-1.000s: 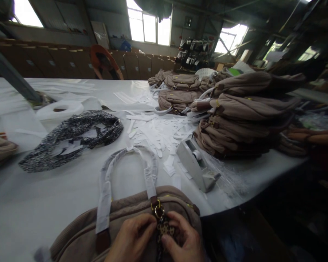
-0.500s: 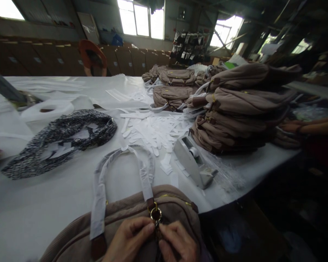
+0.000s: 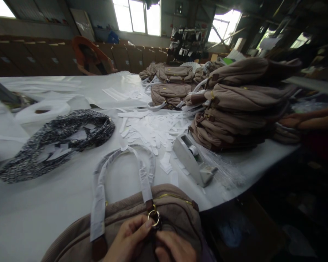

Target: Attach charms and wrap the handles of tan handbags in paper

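A taupe handbag point(image 3: 125, 213) with wrapped handles point(image 3: 98, 203) lies in front of me at the table's near edge. A gold ring point(image 3: 153, 218) hangs from the brown leather tab at the base of one handle. My left hand point(image 3: 131, 236) is closed, thumb and fingers pinching the ring's lower left side. Just to the right, my right hand point(image 3: 175, 247) is closed with curled fingers by a dark strap or clasp below the ring. What its fingertips hold is hidden in shadow.
A grey tape dispenser point(image 3: 194, 160) stands beyond the bag, beside white paper strips point(image 3: 153, 131). Taupe bags point(image 3: 240, 98) are stacked at the right. A black-and-white knitted piece point(image 3: 57, 145) lies left. One person point(image 3: 90, 56) bends over the far side; another person's arms point(image 3: 314, 118) reach in at right.
The ring has turned to face me more, and my left thumb has moved up onto it. My right hand has shifted slightly lower. The far person has leaned right with an arm out.
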Demonstrator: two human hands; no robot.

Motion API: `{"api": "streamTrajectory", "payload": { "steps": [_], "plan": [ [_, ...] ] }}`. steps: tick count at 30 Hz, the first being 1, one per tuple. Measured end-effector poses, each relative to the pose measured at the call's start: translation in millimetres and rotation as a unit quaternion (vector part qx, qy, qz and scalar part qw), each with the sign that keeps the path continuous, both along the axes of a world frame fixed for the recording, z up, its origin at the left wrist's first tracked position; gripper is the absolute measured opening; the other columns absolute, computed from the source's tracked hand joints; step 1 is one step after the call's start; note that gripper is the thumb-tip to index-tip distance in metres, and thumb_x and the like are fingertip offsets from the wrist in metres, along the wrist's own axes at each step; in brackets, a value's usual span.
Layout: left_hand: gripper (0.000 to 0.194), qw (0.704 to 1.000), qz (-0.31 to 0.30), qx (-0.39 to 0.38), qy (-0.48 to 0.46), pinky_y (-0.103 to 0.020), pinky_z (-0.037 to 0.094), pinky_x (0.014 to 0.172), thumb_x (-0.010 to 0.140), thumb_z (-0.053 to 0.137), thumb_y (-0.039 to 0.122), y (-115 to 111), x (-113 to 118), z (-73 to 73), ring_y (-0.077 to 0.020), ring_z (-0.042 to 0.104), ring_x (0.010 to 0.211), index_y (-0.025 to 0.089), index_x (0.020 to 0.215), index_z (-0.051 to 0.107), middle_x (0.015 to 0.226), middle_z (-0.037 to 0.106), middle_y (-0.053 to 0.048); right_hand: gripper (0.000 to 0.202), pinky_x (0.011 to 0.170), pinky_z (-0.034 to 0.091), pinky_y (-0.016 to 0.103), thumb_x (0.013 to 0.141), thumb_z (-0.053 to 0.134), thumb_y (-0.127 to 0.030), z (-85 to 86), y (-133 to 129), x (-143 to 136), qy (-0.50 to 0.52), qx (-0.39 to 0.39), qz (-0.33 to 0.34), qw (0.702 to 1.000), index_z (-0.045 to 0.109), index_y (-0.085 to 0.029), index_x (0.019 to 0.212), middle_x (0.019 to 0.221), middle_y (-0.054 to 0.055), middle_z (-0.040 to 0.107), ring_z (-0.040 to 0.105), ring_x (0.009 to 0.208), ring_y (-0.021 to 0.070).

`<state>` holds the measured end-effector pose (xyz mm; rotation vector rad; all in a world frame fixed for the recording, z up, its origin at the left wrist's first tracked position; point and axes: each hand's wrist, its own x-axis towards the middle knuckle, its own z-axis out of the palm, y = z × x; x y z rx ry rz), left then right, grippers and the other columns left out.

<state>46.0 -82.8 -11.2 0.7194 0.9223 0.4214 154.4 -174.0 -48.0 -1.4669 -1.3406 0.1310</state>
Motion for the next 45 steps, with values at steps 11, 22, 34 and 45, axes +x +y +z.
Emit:
{"api": "streamTrajectory", "payload": {
  "steps": [11, 22, 34, 45],
  "plan": [
    [0.044, 0.999, -0.052, -0.002, 0.015, -0.017, 0.024, 0.043, 0.057, 0.075, 0.054, 7, 1, 8.2, -0.0049, 0.029, 0.045, 0.014, 0.061, 0.058, 0.052, 0.041, 0.006, 0.028, 0.055, 0.044, 0.019, 0.093, 0.039, -0.027, 17.1, 13, 13, -0.057, -0.071, 0.022, 0.996, 0.061, -0.021, 0.076, 0.064, 0.001, 0.059, 0.06, 0.059, 0.0119],
    [0.018, 0.88, -0.024, 0.419, 0.221, -0.022, 0.043, 0.066, 0.081, 0.058, 0.038, 7, -7, 26.3, -0.017, 0.057, 0.074, 0.022, 0.088, 0.063, 0.083, 0.061, -0.002, 0.023, 0.056, 0.042, 0.02, 0.092, 0.038, -0.033, 17.1, 7, 11, 0.007, -0.121, 0.003, 0.993, 0.049, -0.023, 0.075, 0.063, -0.002, 0.057, 0.058, 0.056, 0.0108],
    [0.021, 0.874, -0.168, 0.443, 0.11, -0.023, 0.041, 0.072, 0.089, 0.045, 0.032, 11, -9, 30.0, -0.0153, 0.052, 0.079, 0.02, 0.074, 0.053, 0.083, 0.052, -0.002, 0.015, 0.063, 0.045, 0.017, 0.091, 0.043, -0.026, 27.7, 8, 21, 0.063, -0.129, 0.019, 0.99, 0.056, -0.022, 0.084, 0.072, 0.0, 0.061, 0.061, 0.068, 0.0116],
    [0.021, 0.88, -0.125, 0.439, 0.134, -0.024, 0.04, 0.068, 0.087, 0.047, 0.03, 10, -2, 33.5, -0.0151, 0.05, 0.075, 0.019, 0.069, 0.048, 0.081, 0.049, -0.002, 0.015, 0.052, 0.04, 0.02, 0.08, 0.054, -0.021, 56.8, 25, 29, 0.164, -0.305, 0.04, 0.937, 0.068, -0.018, 0.075, 0.068, 0.002, 0.067, 0.059, 0.059, 0.0142]
  ]
}}
